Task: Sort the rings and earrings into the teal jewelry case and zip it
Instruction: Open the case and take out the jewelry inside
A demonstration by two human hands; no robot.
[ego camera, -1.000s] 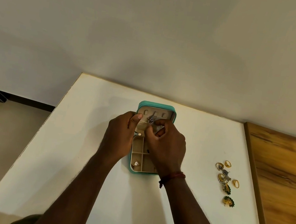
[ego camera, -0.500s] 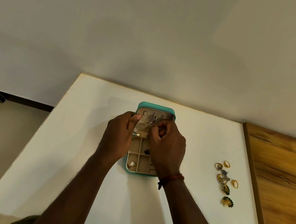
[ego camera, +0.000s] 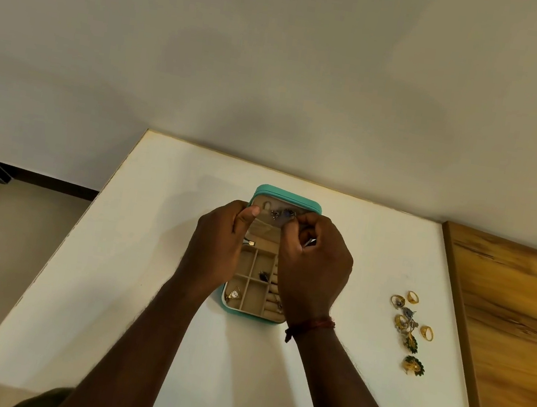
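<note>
Teal and open, the jewelry case (ego camera: 287, 195) is lying in the middle of the white worktop (ego camera: 151, 256), and we are working at its raised lid. Our left hand (ego camera: 217, 244) is gripping the lid's left edge, with the thumb pressing on the beige pad inside. Our right hand (ego camera: 314, 271) is pinching a small earring (ego camera: 288, 213) against that pad.

A second ago the earring was showing its sparkly face. Now it is sitting higher on the pad, beside a little silver piece (ego camera: 274, 214). We are guessing it is nearly pinned in.

The pile (ego camera: 410, 324) of rings and earrings is waiting well off to the right, so lots of sorting is left, and the zipping too.

Our right hand is hiding the right side of the tray. Something shiny is peeking between its fingers, and we cannot tell what.
</note>
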